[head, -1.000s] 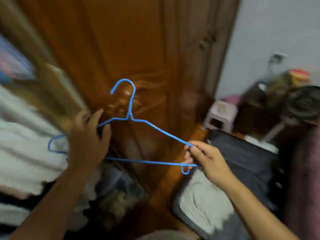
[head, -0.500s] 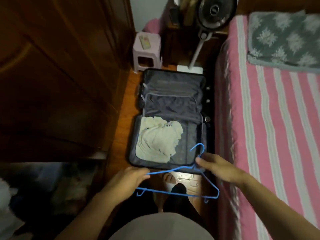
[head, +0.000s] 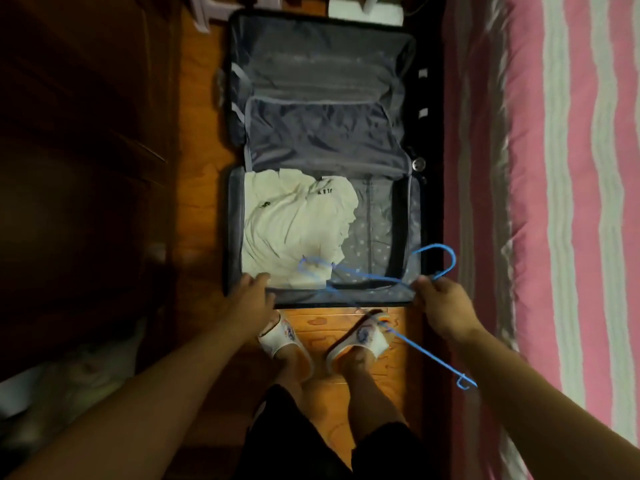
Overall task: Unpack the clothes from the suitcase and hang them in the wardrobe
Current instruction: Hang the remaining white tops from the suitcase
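Observation:
An open dark suitcase (head: 412, 216) lies on the wooden floor in front of me. A crumpled white garment (head: 291, 223) fills the left of its near half. My right hand (head: 441, 306) grips a blue wire hanger (head: 377, 279) at its neck, by the suitcase's near right corner. The hanger's hook curves up over that corner and one arm reaches across to the garment. My left hand (head: 251, 296) hangs over the suitcase's near left edge, fingers relaxed, holding nothing, just short of the garment.
A dark wooden wardrobe (head: 86, 150) stands along the left. A bed with a pink striped cover (head: 554, 202) runs along the right. My feet in white slippers (head: 287, 341) stand on the floor just before the suitcase. A pale stool leg and a white fan base show at the top.
My left hand has let go of the hanger and moved down to the suitcase's near edge. My right hand has carried the hanger lower, over the suitcase. My view has tilted further down.

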`<action>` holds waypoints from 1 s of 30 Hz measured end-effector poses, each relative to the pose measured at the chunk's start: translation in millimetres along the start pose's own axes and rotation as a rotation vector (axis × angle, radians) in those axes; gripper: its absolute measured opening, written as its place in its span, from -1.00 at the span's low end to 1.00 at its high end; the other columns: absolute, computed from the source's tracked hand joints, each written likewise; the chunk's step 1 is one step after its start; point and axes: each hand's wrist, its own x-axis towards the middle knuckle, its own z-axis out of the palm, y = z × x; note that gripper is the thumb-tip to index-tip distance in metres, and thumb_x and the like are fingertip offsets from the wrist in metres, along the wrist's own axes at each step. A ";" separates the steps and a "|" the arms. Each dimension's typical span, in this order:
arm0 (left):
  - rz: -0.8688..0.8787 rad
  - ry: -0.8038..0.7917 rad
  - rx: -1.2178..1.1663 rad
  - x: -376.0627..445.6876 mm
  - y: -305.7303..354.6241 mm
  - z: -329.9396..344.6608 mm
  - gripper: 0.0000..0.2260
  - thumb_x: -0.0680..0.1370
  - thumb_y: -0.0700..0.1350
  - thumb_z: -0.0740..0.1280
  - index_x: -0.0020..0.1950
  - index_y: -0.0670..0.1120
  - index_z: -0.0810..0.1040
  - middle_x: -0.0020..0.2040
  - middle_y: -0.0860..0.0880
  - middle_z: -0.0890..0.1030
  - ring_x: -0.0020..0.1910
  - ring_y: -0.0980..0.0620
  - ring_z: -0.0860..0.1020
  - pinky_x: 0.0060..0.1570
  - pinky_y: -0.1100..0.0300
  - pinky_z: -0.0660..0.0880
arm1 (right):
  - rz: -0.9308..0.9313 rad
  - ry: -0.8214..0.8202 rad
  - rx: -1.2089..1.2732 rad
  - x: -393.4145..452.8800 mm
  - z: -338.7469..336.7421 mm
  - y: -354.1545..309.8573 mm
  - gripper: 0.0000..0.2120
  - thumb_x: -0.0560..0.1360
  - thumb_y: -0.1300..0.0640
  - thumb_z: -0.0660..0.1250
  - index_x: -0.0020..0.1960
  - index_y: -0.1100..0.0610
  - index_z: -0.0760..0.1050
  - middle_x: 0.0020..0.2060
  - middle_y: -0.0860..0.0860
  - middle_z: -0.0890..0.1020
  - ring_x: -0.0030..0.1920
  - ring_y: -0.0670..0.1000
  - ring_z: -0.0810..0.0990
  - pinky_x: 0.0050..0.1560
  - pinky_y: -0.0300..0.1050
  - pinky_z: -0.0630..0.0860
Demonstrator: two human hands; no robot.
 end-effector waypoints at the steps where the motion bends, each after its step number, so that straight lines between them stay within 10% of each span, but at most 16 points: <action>1: -0.096 -0.050 -0.031 24.3 -8.2 8.0 -0.68 0.66 -0.03 0.23 0.39 -0.08 0.46 0.32 -0.19 0.47 0.24 -0.20 0.50 0.16 0.02 0.45 | 0.021 0.074 0.014 21.6 11.0 6.8 -0.69 0.65 0.05 0.23 -0.16 0.19 0.59 -0.44 -0.03 0.56 -0.44 -0.08 0.49 -0.37 -0.17 0.39; 7: -0.271 -0.118 -0.144 140.7 -27.2 59.1 -0.68 0.64 -0.04 0.26 0.36 -0.13 0.49 0.35 -0.17 0.52 0.28 -0.17 0.50 0.18 0.08 0.45 | 0.152 0.244 0.185 150.9 75.9 48.3 -0.65 0.68 0.03 0.15 0.03 0.25 0.60 -0.30 0.03 0.59 -0.26 0.06 0.51 -0.09 0.01 0.41; 15: -0.058 0.293 0.225 284.4 -6.5 138.2 -0.49 0.49 0.11 0.46 0.29 -0.14 0.41 0.25 -0.19 0.46 0.22 -0.22 0.43 0.11 -0.09 0.42 | 0.108 0.276 0.399 260.5 140.3 84.2 -0.71 0.69 0.02 0.14 0.02 0.14 0.57 -0.29 0.01 0.55 -0.31 -0.06 0.46 -0.24 -0.17 0.38; 18: -0.060 0.405 0.259 306.1 -10.5 155.3 -0.73 0.50 -0.02 0.45 0.04 -0.17 0.54 0.14 -0.23 0.46 0.13 -0.25 0.40 0.04 -0.10 0.38 | 0.124 0.252 0.438 257.7 135.3 99.9 -0.71 0.69 -0.01 0.14 0.00 0.10 0.58 -0.25 0.00 0.57 -0.28 -0.07 0.49 -0.20 -0.19 0.43; 30: 0.011 0.334 -0.363 69.8 50.0 26.0 -0.78 0.64 -0.13 0.26 0.20 -0.21 0.57 0.20 -0.07 0.50 0.11 -0.07 0.52 0.06 0.17 0.39 | 0.150 0.213 0.235 83.1 32.1 74.8 -0.66 0.66 0.01 0.19 -0.03 0.23 0.60 -0.18 0.16 0.67 -0.25 0.10 0.57 -0.26 -0.08 0.42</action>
